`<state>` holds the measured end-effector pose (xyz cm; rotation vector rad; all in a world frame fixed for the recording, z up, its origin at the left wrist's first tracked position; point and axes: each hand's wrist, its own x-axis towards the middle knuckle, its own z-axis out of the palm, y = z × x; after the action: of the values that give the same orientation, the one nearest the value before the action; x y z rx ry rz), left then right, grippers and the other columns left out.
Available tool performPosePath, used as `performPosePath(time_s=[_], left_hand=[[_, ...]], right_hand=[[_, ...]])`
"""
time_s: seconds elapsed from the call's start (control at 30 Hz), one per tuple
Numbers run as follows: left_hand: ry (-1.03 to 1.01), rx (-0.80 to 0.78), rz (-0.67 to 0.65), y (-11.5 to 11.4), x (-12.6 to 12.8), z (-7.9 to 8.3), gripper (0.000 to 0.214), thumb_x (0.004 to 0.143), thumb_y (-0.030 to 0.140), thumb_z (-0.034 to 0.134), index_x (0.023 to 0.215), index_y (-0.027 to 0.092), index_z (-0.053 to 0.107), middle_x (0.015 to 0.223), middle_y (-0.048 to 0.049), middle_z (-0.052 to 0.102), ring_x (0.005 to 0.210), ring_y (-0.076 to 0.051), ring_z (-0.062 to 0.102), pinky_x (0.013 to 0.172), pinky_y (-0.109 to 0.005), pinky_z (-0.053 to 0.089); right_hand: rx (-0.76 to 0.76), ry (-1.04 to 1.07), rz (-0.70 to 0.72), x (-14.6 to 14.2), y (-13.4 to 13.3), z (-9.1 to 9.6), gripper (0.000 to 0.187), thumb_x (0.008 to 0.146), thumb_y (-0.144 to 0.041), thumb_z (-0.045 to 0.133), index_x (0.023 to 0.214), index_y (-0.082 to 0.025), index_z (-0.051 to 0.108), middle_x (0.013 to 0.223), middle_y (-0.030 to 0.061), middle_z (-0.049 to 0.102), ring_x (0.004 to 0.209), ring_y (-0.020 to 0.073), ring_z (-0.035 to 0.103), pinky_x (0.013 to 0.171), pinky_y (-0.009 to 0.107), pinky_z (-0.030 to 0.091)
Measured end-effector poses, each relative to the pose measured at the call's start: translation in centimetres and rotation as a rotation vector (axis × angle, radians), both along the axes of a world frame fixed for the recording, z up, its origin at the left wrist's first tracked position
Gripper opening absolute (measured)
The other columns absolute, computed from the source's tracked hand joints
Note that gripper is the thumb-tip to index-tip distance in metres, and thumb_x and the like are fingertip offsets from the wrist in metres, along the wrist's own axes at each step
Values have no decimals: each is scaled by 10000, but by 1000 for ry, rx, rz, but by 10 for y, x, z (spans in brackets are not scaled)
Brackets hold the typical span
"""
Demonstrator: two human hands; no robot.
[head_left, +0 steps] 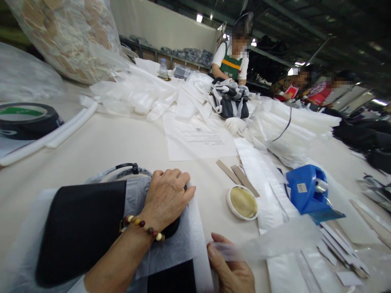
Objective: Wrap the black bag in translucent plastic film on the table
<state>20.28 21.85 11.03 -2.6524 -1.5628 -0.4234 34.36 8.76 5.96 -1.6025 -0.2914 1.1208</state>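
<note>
A black handbag [82,228] with a smooth flap lies at the lower left on white tissue paper [171,260], more tissue covering its right part. My left hand [166,199], with a beaded bracelet, rests over this covered part; its fingers curl round the bag's right side, their tips hidden. A translucent plastic strip [281,240] is pinched between thumb and fingers of my right hand [230,264], low in the middle. The strip trails rightward, partly blurred. Behind the bag curves a wrapped handle [122,171]. A flat black piece [172,278] shows beside the tissue at the bottom.
A round tub of yellowish paste [243,202] and a blue tape dispenser [307,189] stand to the right. Black tape [29,120] and white foam tubes [64,128] lie left. A printed sheet [200,138] lies ahead. Across the table, a co-worker [230,61] handles a dark bag [233,103].
</note>
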Motion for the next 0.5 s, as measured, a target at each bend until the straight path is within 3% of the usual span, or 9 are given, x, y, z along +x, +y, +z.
performPosePath(time_s=[0.17,0.4,0.5], left_hand=[[25,7,-7,-1,0,0,140,858,267,515,745,239,592,830,6,583,821,-228,507,666,-397,284],[15,-25,32,1,0,0,125,856,268,516,758,241,589,825,8,580,821,-226,520,682,-402,308],[77,-44,-2,1,-1,1,151,865,265,501,748,258,595,876,3,589,851,-247,513,676,-408,300]], right_hand=[[50,80,-72,4,4,-10,473,387,-378,856,762,-139,693,671,68,714,600,176,643,591,259,503],[93,58,-178,17,8,-14,332,447,-319,849,712,-158,728,508,-21,639,427,66,507,431,160,416],[113,118,-202,30,8,-17,301,467,-337,839,694,-170,733,506,-20,635,421,73,512,424,170,442]])
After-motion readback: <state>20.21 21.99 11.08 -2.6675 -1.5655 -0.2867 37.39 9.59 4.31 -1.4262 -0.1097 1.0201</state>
